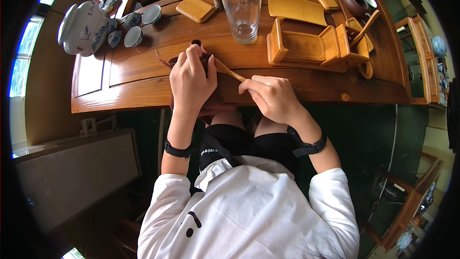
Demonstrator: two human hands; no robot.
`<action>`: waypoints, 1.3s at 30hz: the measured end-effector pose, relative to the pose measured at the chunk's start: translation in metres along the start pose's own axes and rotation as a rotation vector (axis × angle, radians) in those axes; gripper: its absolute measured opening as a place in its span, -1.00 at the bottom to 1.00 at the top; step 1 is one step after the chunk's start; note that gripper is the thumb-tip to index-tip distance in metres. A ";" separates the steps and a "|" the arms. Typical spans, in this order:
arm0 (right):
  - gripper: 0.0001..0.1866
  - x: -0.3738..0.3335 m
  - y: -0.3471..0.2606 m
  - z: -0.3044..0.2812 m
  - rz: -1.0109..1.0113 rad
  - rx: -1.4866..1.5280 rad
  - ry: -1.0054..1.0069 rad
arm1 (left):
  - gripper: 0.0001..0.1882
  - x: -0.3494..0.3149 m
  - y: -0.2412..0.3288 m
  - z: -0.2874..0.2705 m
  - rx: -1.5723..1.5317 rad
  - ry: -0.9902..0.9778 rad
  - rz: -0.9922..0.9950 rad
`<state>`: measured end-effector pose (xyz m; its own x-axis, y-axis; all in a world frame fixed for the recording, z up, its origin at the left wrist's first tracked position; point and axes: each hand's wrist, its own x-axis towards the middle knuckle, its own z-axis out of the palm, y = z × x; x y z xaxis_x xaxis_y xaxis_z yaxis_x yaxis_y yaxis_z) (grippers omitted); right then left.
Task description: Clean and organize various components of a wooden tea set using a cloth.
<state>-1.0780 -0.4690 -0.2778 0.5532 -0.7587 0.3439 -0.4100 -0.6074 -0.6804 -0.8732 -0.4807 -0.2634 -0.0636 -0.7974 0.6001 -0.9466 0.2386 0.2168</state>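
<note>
Hands apart | left hand (191,84) clutching soft dark-red cloth (211,108) | right hand (270,97) pinching slim smooth wooden scoop (229,71) | glossy wooden table (143,74) | clear cylindrical glass (241,12) behind

Wooden tea table (120,74) w/ raised edges, dark green floor (369,129), bright windows (21,62) at left, wooden chairs (421,38) on the right side, daylight.

left hand (191,84) grips dark brown cloth (209,108) at desk (143,74) edge | right hand (270,97) pinches wooden spoon (229,71), touching cloth | empty glass (241,7) at 12 o'clock | blue-white cups (134,31) at 10 o'clock
</note>
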 end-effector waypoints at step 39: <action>-0.88 -0.001 -0.004 0.005 -0.045 -0.098 0.028 | -0.72 0.027 -0.009 -0.017 -0.149 -0.436 -0.174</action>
<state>-1.0739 -0.4648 -0.2786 0.5523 -0.7360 0.3916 -0.4553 -0.6598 -0.5978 -0.8609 -0.4947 -0.2357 -0.0651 -0.9827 0.1737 -0.9013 0.1326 0.4125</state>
